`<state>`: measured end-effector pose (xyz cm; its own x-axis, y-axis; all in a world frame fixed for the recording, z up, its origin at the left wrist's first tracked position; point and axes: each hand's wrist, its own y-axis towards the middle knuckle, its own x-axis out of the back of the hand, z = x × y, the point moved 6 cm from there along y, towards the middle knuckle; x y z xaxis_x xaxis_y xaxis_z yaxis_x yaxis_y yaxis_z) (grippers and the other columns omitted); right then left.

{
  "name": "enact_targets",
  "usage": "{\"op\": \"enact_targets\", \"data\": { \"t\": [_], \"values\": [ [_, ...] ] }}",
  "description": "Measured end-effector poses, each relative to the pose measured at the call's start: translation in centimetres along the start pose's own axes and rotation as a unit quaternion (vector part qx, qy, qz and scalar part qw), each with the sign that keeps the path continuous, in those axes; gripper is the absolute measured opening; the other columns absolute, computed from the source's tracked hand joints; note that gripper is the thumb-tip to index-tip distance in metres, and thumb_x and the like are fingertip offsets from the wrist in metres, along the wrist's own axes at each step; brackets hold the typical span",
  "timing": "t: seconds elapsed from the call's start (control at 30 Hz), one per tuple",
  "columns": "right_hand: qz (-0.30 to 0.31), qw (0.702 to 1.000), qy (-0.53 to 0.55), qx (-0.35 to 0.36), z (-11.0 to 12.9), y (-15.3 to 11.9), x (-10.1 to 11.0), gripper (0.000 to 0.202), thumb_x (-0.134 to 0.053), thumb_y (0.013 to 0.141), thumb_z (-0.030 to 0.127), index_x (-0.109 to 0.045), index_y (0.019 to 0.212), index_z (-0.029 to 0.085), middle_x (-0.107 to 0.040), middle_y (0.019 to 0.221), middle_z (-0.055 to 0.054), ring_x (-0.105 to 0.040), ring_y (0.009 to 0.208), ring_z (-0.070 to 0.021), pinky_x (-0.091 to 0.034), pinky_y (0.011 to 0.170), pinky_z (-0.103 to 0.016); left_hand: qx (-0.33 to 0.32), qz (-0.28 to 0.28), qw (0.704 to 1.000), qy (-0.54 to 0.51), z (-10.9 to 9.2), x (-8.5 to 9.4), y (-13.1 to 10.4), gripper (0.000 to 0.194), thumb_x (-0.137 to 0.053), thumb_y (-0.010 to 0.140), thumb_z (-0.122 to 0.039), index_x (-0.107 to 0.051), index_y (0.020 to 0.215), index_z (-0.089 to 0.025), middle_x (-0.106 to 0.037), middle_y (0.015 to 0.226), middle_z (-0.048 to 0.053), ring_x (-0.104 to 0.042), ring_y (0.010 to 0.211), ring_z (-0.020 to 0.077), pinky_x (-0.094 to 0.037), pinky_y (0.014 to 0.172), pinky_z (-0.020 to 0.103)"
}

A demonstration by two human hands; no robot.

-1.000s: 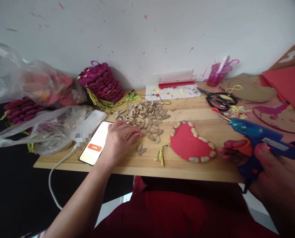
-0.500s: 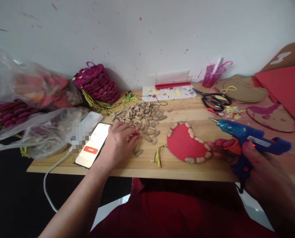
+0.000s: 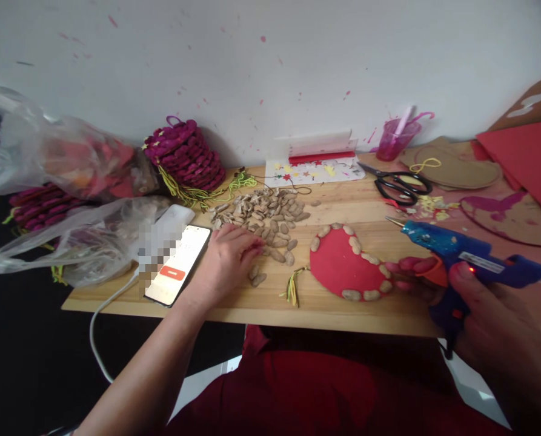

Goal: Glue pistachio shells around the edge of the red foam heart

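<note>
My right hand point(image 3: 474, 297) is wrapped round a blue glue gun point(image 3: 456, 242) with an orange trigger, its nozzle pointing left. Beside its fingertips lies a red heart-shaped piece point(image 3: 343, 266) edged with peanut shells along much of its rim. My left hand point(image 3: 231, 251) rests at the front left of a pile of peanut shells point(image 3: 274, 212), with its fingers closed together; whatever they pinch is too small to make out. A yellow and black tassel point(image 3: 292, 287) hangs off the heart's left side.
A lit phone point(image 3: 179, 266) and plastic bags point(image 3: 83, 157) lie at the left. Purple bundled decorations point(image 3: 188, 151) stand behind. Black scissors point(image 3: 400, 184), a pink cup point(image 3: 395, 139), brown cutouts point(image 3: 456, 166) and red sheets point(image 3: 529, 157) are at the back right.
The whole view has shifted slightly, so things appear a little further right. Both hands keep nearly the same pose and place relative to the table.
</note>
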<state>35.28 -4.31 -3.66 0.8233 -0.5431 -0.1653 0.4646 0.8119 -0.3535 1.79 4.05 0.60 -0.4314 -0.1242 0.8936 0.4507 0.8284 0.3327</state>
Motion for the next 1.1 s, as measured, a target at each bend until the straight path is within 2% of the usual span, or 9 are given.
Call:
{"op": "enact_targets", "data": {
  "t": [0.1, 0.17, 0.3, 0.43, 0.57, 0.7, 0.8, 0.97, 1.1],
  "values": [
    [0.003, 1.000, 0.007, 0.005, 0.3, -0.2, -0.3, 0.046, -0.096, 0.034, 0.053, -0.078, 0.065, 0.023, -0.080, 0.094, -0.011, -0.077, 0.092, -0.0361, -0.067, 0.074, -0.038, 0.014, -0.023, 1.000, -0.001, 0.4, 0.8, -0.1, 0.017, -0.062, 0.092, -0.018, -0.073, 0.105, -0.020, -0.075, 0.089, 0.005, -0.061, 0.087, 0.0234, -0.046, 0.082, 0.039],
    [0.007, 1.000, 0.008, 0.006, 0.3, -0.1, -0.3, 0.046, -0.096, 0.036, 0.053, -0.079, 0.066, 0.023, -0.079, 0.093, -0.011, -0.077, 0.093, -0.0357, -0.067, 0.074, -0.036, 0.015, -0.030, 0.999, 0.008, 0.5, 1.1, -0.2, 0.015, -0.062, 0.092, -0.019, -0.074, 0.101, -0.020, -0.075, 0.090, 0.005, -0.061, 0.086, 0.0235, -0.046, 0.081, 0.039],
    [0.021, 0.999, 0.004, 0.027, 0.2, 0.0, -0.1, 0.042, -0.094, 0.046, 0.053, -0.080, 0.071, 0.023, -0.078, 0.090, -0.009, -0.077, 0.092, -0.0322, -0.067, 0.073, -0.031, -0.010, -0.021, 1.000, 0.018, 0.1, 0.4, -0.2, 0.012, -0.063, 0.094, -0.022, -0.075, 0.093, -0.021, -0.075, 0.093, 0.005, -0.061, 0.089, 0.0232, -0.045, 0.082, 0.039],
    [0.026, 0.999, -0.007, 0.036, 0.2, 0.0, -0.2, 0.043, -0.092, 0.047, 0.057, -0.080, 0.070, 0.023, -0.079, 0.088, -0.008, -0.078, 0.084, -0.0283, -0.066, 0.065, -0.026, 0.004, 0.001, 0.999, 0.033, -0.1, -0.5, -0.2, 0.011, -0.064, 0.093, -0.023, -0.074, 0.089, -0.022, -0.075, 0.092, 0.004, -0.062, 0.093, 0.0238, -0.044, 0.087, 0.040],
    [0.018, 0.999, -0.026, 0.014, 0.1, -0.1, 0.2, 0.043, -0.092, 0.047, 0.056, -0.080, 0.069, 0.022, -0.080, 0.086, -0.008, -0.077, 0.069, -0.0247, -0.064, 0.056, -0.025, 0.023, -0.009, 0.999, 0.043, -0.1, -0.3, -0.3, 0.011, -0.064, 0.093, -0.025, -0.073, 0.086, -0.022, -0.074, 0.088, 0.004, -0.061, 0.089, 0.0242, -0.044, 0.083, 0.039],
    [0.031, 0.999, -0.018, 0.001, -0.2, 0.0, 0.4, 0.043, -0.093, 0.048, 0.055, -0.080, 0.073, 0.023, -0.081, 0.089, -0.008, -0.077, 0.073, -0.0235, -0.061, 0.053, -0.020, 0.032, -0.018, 0.999, 0.036, 0.0, 0.0, -0.5, 0.014, -0.060, 0.094, -0.022, -0.074, 0.094, -0.021, -0.075, 0.091, 0.004, -0.061, 0.087, 0.0238, -0.045, 0.080, 0.038],
    [0.018, 1.000, -0.006, -0.004, -0.7, 0.3, 0.8, 0.043, -0.093, 0.047, 0.054, -0.080, 0.073, 0.024, -0.081, 0.095, -0.006, -0.077, 0.075, -0.0222, -0.060, 0.056, -0.019, 0.030, -0.026, 0.998, 0.038, 0.2, 0.0, -0.6, 0.013, -0.062, 0.093, -0.023, -0.075, 0.095, -0.021, -0.076, 0.091, 0.005, -0.062, 0.086, 0.0241, -0.045, 0.079, 0.039],
    [0.056, 0.998, -0.035, -0.001, -1.3, 0.2, 1.3, 0.036, -0.088, 0.062, 0.052, -0.082, 0.085, 0.025, -0.081, 0.097, -0.006, -0.076, 0.072, -0.0194, -0.059, 0.057, -0.018, 0.012, -0.005, 0.999, 0.039, 0.3, -0.6, -0.5, 0.012, -0.063, 0.092, -0.022, -0.074, 0.092, -0.022, -0.076, 0.091, 0.004, -0.063, 0.086, 0.0239, -0.047, 0.082, 0.039],
    [0.098, 0.992, -0.079, 0.007, -1.2, -0.5, 1.2, 0.033, -0.083, 0.070, 0.055, -0.082, 0.086, 0.027, -0.081, 0.101, -0.007, -0.077, 0.075, -0.0210, -0.062, 0.065, -0.023, 0.023, -0.010, 0.999, 0.037, 0.1, -0.1, -0.7, 0.010, -0.064, 0.089, -0.022, -0.073, 0.087, -0.020, -0.074, 0.087, 0.005, -0.064, 0.084, 0.0234, -0.049, 0.078, 0.037]
  ]
}}
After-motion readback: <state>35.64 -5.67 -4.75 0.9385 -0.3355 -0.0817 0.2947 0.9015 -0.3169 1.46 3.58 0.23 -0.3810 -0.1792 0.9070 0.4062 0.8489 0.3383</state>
